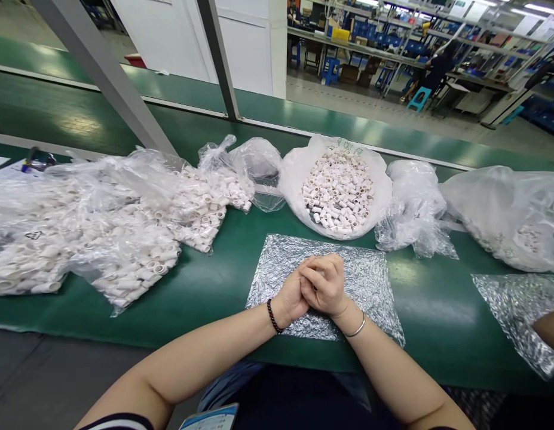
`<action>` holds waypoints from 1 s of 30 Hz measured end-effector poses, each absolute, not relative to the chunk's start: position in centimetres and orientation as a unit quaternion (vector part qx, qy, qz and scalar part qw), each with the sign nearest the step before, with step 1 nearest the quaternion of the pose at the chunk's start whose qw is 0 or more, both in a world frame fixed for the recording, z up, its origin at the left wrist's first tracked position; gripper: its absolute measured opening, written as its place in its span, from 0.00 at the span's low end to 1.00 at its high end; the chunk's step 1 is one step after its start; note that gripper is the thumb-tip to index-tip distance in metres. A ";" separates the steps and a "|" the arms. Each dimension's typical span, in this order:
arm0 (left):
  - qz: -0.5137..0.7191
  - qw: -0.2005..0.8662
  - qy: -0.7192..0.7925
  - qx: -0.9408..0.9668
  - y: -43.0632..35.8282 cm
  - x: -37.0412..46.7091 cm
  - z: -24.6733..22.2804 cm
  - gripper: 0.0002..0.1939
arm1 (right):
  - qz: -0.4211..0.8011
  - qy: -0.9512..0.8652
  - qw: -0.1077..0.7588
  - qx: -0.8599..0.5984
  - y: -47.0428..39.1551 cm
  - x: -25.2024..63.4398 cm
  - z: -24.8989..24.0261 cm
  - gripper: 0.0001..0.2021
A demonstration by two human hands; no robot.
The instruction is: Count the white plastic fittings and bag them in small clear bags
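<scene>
My left hand (294, 294) and my right hand (326, 285) are clasped together above a crinkled silver foil sheet (366, 269). Both have their fingers curled closed against each other, and no object shows in them, though the palms are hidden. A dark bead bracelet (274, 316) circles my left wrist; on my right wrist is a silver bangle (358, 325). Just beyond the sheet, an opened plastic bag (294, 170) holds many small white tube-like pieces (339, 191).
Clear bags of white pieces (128, 263) crowd the green bench (214, 292) on the left. Crumpled plastic (413, 203) and another bag (505, 209) lie to the right. Another person's arm (550, 331) reaches over a second foil sheet (523, 304). A metal post (110, 77) rises behind.
</scene>
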State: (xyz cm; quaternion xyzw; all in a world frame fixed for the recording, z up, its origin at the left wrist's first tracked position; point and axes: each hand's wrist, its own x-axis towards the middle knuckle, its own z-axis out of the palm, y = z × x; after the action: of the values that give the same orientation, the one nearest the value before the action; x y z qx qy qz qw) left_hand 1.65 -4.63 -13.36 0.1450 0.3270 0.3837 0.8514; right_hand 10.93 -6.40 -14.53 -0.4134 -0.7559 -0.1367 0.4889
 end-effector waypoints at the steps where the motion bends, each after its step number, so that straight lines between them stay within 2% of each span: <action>1: 0.374 0.858 0.327 0.132 -4.6 1.6 -13.4 0.10 | -0.131 -0.760 0.485 -0.413 -6.4 10.9 -14.5 0.08; 5: 0.342 0.883 0.314 0.069 -4.7 1.3 -13.6 0.14 | -0.123 -0.771 0.490 -0.387 -6.5 11.0 -14.8 0.03; 12: 0.335 0.894 0.297 -0.018 -5.1 1.1 -13.1 0.21 | -0.126 -0.784 0.492 -0.358 -6.4 11.4 -14.9 0.06; 18: 0.367 0.881 0.288 -0.073 -4.8 1.3 -12.2 0.23 | -0.075 -0.730 0.557 -0.388 -6.0 12.2 -14.5 0.03; 23: 0.355 0.892 0.269 -0.075 -4.5 1.2 -12.5 0.23 | 0.026 -0.606 0.641 -0.470 -6.2 12.5 -14.6 0.03; 27: 0.354 0.891 0.277 -0.063 -4.7 1.3 -12.5 0.23 | 0.173 -0.446 0.723 -0.498 -6.0 12.6 -14.3 0.13; 30: 0.351 0.895 0.267 -0.060 -4.6 1.3 -12.6 0.23 | 0.326 -0.282 0.781 -0.452 -5.3 13.3 -13.3 0.19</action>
State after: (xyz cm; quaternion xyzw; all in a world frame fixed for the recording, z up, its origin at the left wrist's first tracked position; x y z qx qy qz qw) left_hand 1.25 -4.59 -12.65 -0.0603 0.2672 0.3511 0.8954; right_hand 13.26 -5.30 -13.26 -0.4522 -0.2820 0.3257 0.7810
